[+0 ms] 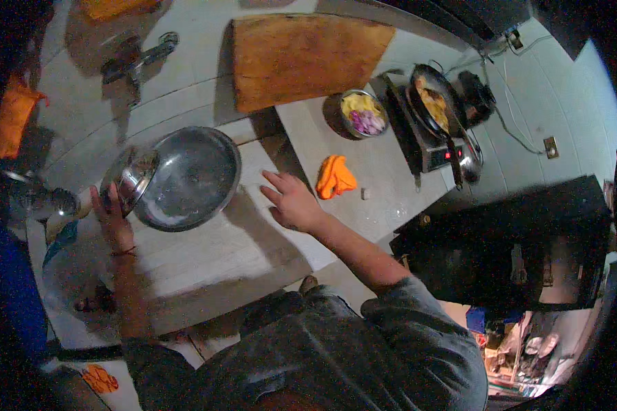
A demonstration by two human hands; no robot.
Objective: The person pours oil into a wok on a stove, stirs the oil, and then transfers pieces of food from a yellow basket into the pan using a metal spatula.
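My left hand (112,218) grips a small shiny metal bowl (140,174), tilted over the left rim of a wide grey metal basin (195,180). The basin rests on the pale countertop (221,257) and looks wet inside, with nothing solid in it that I can make out. My right hand (293,203) hovers to the right of the basin, fingers spread, holding nothing. Just beyond it, an orange cloth (336,177) lies crumpled on the counter, with a small pale block (365,193) beside it.
A wooden board (308,59) leans on the tiled wall. Near it stands a metal bowl of chopped onion and yellow pieces (364,114). At right, a frying pan with food (434,103) sits on an induction cooktop (434,154) with lit red digits. A faucet (139,59) juts out at upper left.
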